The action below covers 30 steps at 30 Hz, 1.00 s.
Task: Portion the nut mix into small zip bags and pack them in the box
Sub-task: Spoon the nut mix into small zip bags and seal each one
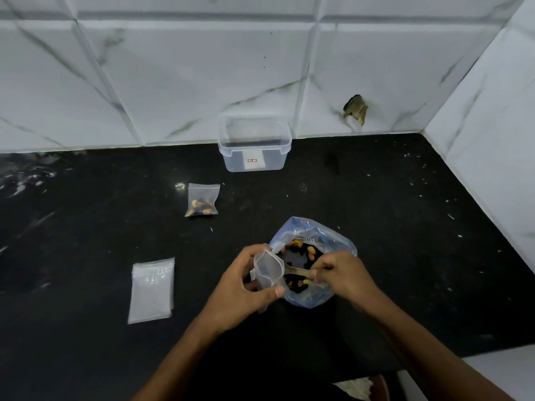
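Left hand [246,280]: curled round a small zip bag [268,270], thumb along its lower edge, fingers behind; mouth of the bag held wide.
Small zip bag: clear, soft, apparently without contents; held just left of the big bag, its mouth turned towards the spoon.
Right hand [343,274]: fingers pinched on the handle of a spoon [298,272]; above the right side of the big bag.
Spoon: pale, translucent; lying across the big bag's opening, bowl end at the small bag's mouth; load impossible to tell.
Nut mix [301,256]: pale orange cashew-like pieces among dark, raisin-like bits; inside a bluish clear plastic bag [333,241], crumpled and open on the black counter [86,227].
Filled bag [202,201]: small, clear, a little heap of the same mix at its bottom; flat on the counter, between the box and the hands.
Unused bags [152,290]: flat whitish stack, left of the hands.
Box [254,147]: clear plastic, lidless, small label on front; at the back against the marble-tiled wall [173,82].
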{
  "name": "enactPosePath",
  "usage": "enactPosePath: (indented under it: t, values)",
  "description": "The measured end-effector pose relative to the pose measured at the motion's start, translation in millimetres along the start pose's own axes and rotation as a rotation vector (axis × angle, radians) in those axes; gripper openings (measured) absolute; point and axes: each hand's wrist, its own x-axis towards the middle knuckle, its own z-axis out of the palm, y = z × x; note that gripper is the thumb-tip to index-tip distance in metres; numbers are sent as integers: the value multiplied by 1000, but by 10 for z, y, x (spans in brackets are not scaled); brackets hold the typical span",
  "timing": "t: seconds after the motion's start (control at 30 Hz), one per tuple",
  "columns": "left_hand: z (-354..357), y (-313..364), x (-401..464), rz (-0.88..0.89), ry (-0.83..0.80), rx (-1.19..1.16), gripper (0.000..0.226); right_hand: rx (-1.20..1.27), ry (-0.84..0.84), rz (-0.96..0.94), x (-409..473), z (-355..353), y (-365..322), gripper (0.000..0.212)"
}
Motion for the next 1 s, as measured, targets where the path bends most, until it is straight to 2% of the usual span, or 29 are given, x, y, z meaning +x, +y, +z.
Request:
enactPosePath:
  t: [0.13, 0.27, 0.4, 0.57, 0.8, 1.0]
  values:
    - [-24, 32, -18, 12, -1, 16, 61, 203, -17, 125, -97, -149, 19, 11]
    - [-54, 80, -35, 28, 53, 78, 61, 249, -4, 171, -157, -273, 52, 10]
    - [-109, 149, -47, 40, 85, 160, 62, 228, -1, 174, -216, -388, 90, 10]
    - [-93, 234, -51, 57, 89, 217, 63, 29, -2, 126, -278, -474, 86, 9]
    - [-49, 249, -69, 59, 72, 238, 66, -121, -31, 90, -359, -605, 39, 12]
    - [-63, 241, -80, 63, 78, 275, 67, 12, -8, 137, -413, -771, 141, 11]
